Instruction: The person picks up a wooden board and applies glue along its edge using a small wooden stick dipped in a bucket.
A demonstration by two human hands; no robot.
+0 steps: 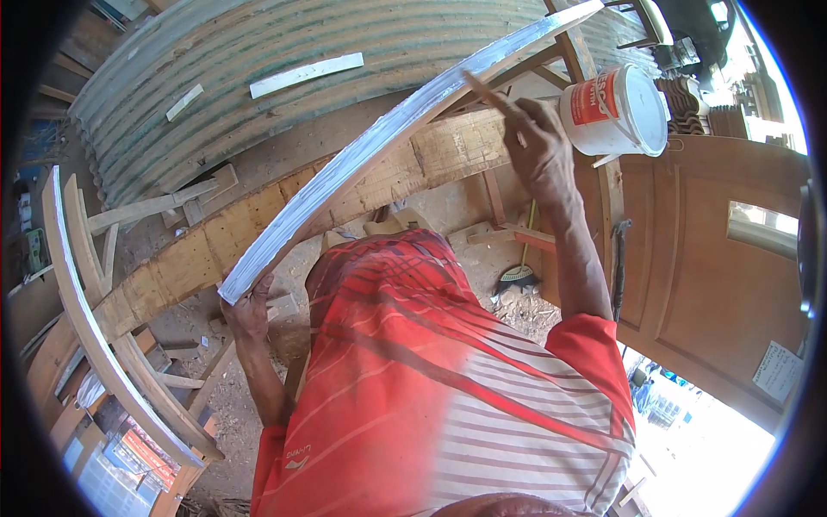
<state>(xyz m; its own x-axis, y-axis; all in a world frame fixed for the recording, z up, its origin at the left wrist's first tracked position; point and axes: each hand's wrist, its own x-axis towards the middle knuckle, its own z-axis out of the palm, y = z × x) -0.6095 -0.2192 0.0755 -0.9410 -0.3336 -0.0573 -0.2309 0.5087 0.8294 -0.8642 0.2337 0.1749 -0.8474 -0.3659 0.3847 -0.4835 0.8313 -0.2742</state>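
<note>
A long wooden board (379,142) lies slantwise across the view, its upward face coated with streaky white stuff. My left hand (247,308) is closed around its near lower end; the fingers are partly hidden beneath. My right hand (543,142) is closed on a thin flat wooden stick (488,91), whose tip meets the coated face or hovers just over it; I cannot tell which. Just right of that hand is a white bucket (633,112) with a red label, its inside not visible. Under the board runs a thick wooden beam (422,164).
On the left stands another white-edged strip (82,310) among several wooden pieces. Corrugated sheet (215,103) with two white offcuts lies beyond the beam. A wooden door panel (702,250) is at right. A broom head (517,277) rests on the shaving-strewn ground.
</note>
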